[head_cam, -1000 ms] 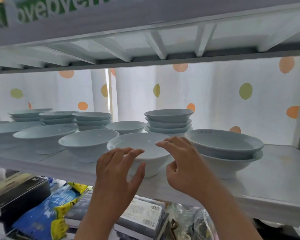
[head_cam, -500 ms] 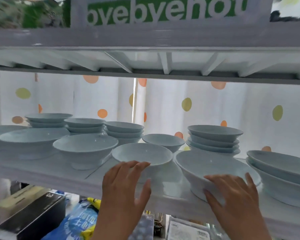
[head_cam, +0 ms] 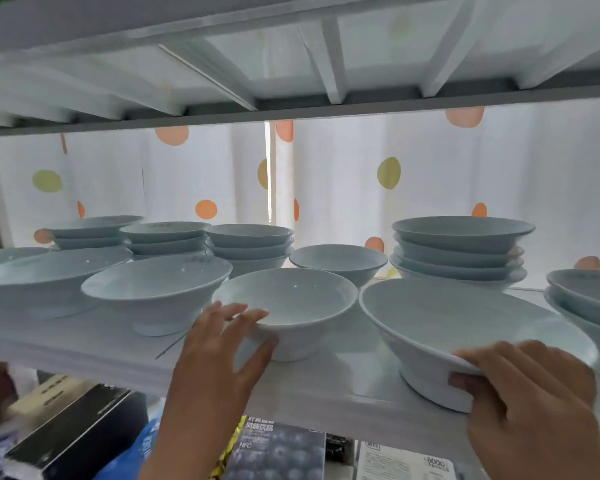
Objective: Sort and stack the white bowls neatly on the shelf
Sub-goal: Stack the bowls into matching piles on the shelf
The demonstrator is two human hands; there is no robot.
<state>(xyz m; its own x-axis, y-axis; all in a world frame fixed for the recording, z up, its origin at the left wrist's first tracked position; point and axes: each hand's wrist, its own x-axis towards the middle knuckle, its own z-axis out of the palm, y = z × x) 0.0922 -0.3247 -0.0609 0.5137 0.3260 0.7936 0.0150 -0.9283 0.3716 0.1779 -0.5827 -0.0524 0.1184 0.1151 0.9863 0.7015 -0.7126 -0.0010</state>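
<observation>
Many white bowls stand on a white shelf. My left hand grips the near rim of a small white bowl at the shelf's front middle, fingers over the rim and thumb under it. My right hand pinches the front rim of a large white bowl to the right, which tilts slightly. Both bowls rest on the shelf. Behind stand a single bowl and a stack of several bowls.
More stacks line the back left, with wide single bowls at front left and a stack of two at far right. The upper shelf's underside hangs close above. Boxes and packets lie below.
The view shifted and moved closer. My left hand has closed on the small bowl's rim; my right hand has moved from the large bowl's side to grip its front rim.
</observation>
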